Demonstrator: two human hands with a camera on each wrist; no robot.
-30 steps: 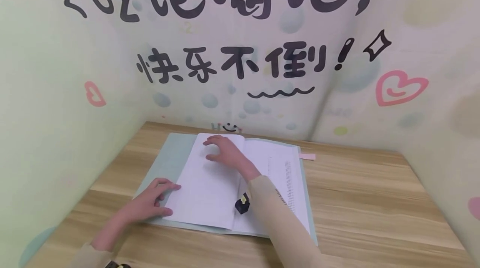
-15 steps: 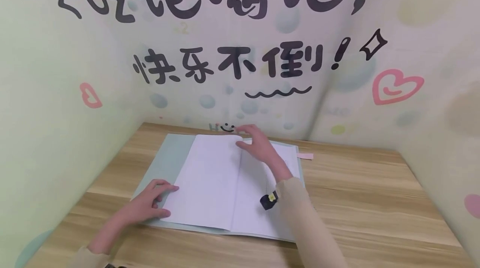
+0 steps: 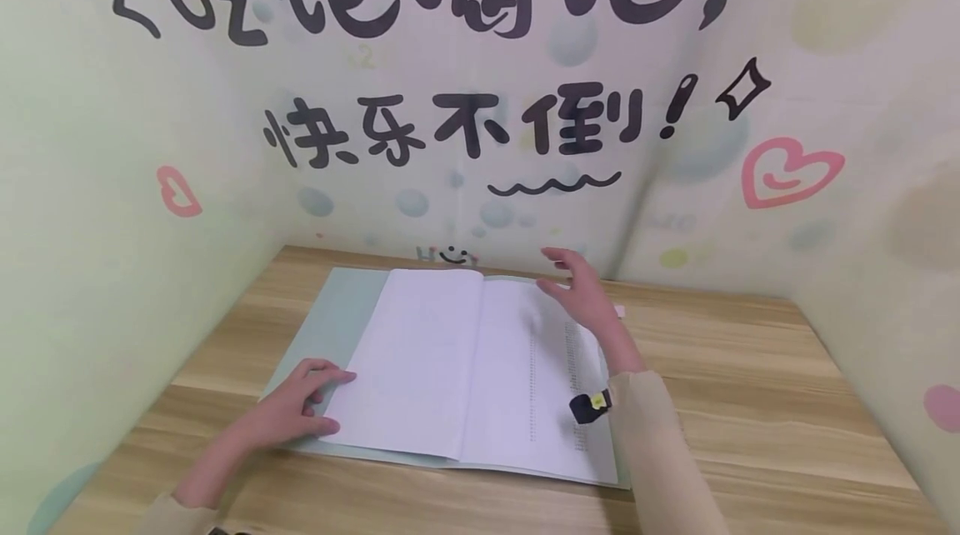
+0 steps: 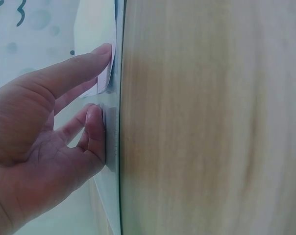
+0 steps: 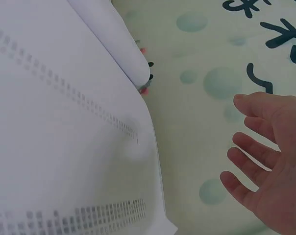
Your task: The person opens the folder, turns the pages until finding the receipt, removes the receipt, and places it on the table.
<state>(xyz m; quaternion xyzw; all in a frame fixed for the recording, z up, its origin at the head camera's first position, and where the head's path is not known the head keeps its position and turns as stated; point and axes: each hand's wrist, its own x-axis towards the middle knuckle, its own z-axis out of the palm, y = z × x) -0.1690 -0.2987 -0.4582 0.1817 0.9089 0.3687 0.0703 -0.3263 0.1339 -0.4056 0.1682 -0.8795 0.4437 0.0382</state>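
Observation:
An open book with a pale blue-green cover (image 3: pixel 341 314) lies on the wooden table. Its left page (image 3: pixel 412 356) looks blank, while columns of small print run down the right page (image 3: pixel 501 389). My left hand (image 3: pixel 294 408) rests at the left page's outer edge; in the left wrist view, the thumb of that hand (image 4: pixel 45 117) touches the page and its other fingers bend loosely against the cover. Over the upper right corner of the right page is my right hand (image 3: pixel 587 297), holding nothing. The right wrist view shows this hand (image 5: pixel 273 154) with spread, slightly bent fingers, apart from the paper.
A pink tab (image 3: pixel 620 312) sticks out at the book's right side, partly behind the right hand. The wooden table (image 3: pixel 735 402) meets a back wall (image 3: pixel 390 227) with black lettering. A side wall (image 3: pixel 97 268) stands at the left.
My right hand has moved from above the left page, across the middle, to the upper right corner of the right page. The left hand has stayed in place.

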